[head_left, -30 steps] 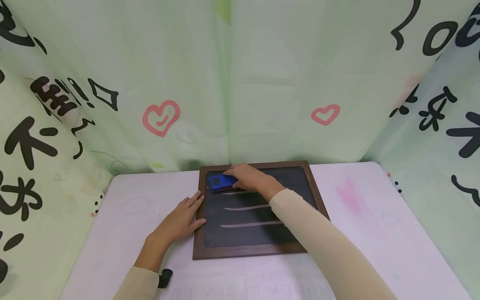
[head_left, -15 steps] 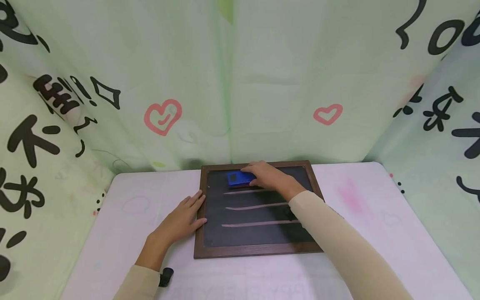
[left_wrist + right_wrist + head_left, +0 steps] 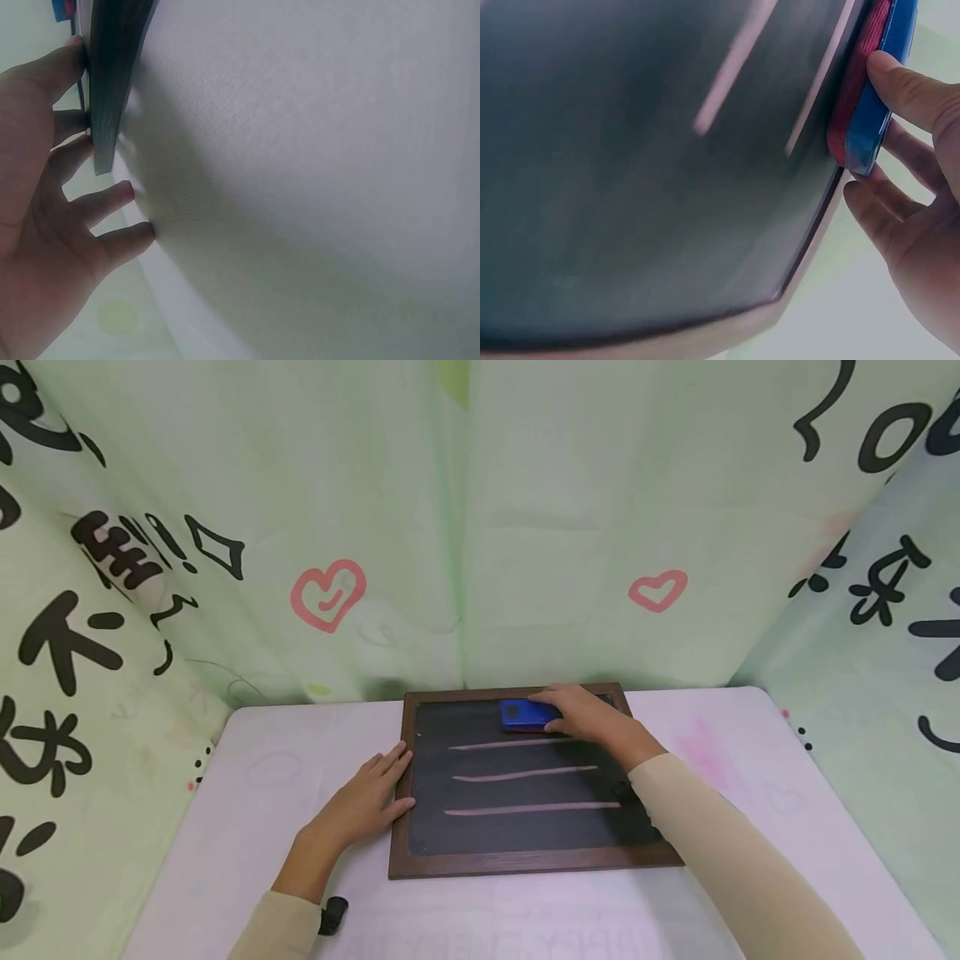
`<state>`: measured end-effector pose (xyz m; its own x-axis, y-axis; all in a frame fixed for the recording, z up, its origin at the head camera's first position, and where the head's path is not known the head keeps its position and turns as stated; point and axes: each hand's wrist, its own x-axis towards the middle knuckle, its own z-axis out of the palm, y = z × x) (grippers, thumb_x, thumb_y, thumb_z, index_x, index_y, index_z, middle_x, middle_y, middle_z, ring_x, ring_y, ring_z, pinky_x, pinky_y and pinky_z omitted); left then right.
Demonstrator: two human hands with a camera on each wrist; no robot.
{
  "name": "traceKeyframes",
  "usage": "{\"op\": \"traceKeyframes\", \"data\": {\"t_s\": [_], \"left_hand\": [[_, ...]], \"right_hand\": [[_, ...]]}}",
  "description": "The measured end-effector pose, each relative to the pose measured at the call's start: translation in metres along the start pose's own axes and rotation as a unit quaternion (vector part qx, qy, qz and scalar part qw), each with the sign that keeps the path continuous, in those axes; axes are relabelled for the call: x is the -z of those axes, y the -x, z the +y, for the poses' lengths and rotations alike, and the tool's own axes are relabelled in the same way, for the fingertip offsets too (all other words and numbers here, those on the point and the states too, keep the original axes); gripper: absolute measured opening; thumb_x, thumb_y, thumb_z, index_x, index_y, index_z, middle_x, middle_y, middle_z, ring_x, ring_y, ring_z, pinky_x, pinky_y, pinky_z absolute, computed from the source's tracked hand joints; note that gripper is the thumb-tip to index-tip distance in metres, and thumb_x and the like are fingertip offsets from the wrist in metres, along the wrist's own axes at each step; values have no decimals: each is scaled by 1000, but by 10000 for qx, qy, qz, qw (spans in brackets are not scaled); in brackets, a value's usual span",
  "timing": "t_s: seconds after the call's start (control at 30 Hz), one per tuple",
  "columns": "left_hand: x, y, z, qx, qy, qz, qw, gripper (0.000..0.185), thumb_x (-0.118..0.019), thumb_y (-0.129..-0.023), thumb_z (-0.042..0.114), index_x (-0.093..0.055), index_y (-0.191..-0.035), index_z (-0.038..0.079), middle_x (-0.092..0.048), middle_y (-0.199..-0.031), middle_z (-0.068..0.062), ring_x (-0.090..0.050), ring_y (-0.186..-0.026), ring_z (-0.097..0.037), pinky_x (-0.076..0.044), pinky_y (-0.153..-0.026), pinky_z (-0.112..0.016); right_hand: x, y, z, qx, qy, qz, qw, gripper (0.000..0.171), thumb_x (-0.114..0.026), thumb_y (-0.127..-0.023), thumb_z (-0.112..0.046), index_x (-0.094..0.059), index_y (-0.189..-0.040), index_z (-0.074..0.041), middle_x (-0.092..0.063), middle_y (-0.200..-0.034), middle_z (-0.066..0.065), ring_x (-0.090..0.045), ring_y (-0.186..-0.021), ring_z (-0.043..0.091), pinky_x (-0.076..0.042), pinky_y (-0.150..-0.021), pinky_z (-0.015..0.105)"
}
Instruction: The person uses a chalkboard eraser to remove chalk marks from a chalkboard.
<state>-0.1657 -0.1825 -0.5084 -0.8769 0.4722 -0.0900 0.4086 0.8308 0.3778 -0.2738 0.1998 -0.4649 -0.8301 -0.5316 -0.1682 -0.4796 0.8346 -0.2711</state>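
The right hand point(image 3: 588, 717) holds a blue plastic eraser with a red felt pad point(image 3: 528, 715), fingers and thumb curled around its right end. In the right wrist view the thumb point(image 3: 904, 86) lies on the blue back and the red pad is pressed flat against the dark surface. The eraser sits in the upper middle of the head frame, on the far part of a black chalkboard in a dark brown wooden frame point(image 3: 525, 862), just above the first of three pale chalk lines point(image 3: 525, 772) that run from left to right across the board.

The left hand point(image 3: 363, 802) lies flat with straight, relaxed fingers, and it grips nothing. Its fingertips point(image 3: 75, 56) touch the left edge of the wooden frame, and the palm rests on the pale pink tabletop point(image 3: 247, 827). Both arms wear beige sleeves point(image 3: 735, 860).

In the lower left of the head frame, a small black object point(image 3: 332, 914) sits at the left wrist. Light green curtains with black characters and pink hearts point(image 3: 327, 593) stand around the table.
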Motion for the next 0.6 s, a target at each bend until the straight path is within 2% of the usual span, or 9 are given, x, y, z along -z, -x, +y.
{"op": "traceKeyframes", "data": {"t_s": [0.4, 0.6], "left_hand": [[-3, 1, -3, 14, -45, 8, 10000, 74, -65, -103, 37, -33, -162, 5, -24, -172, -12, -31, -151, -50, -37, -119, -60], [-3, 0, -2, -8, -65, 27, 10000, 75, -65, -103, 37, -32, -162, 5, -24, -172, -11, -32, -151, -50, -38, -119, -60]], "right_hand": [[-3, 37, 39, -106, 30, 609, 9981, 58, -77, -93, -17, -57, -145, 0, -61, -139, 26, -55, -130, 46, -43, -111, 62], [-2, 56, 48, -351, -123, 688, 9969, 58, -76, -95, -16, -56, -146, 0, -58, -142, 28, -53, -131, 49, -44, -110, 63]]}}
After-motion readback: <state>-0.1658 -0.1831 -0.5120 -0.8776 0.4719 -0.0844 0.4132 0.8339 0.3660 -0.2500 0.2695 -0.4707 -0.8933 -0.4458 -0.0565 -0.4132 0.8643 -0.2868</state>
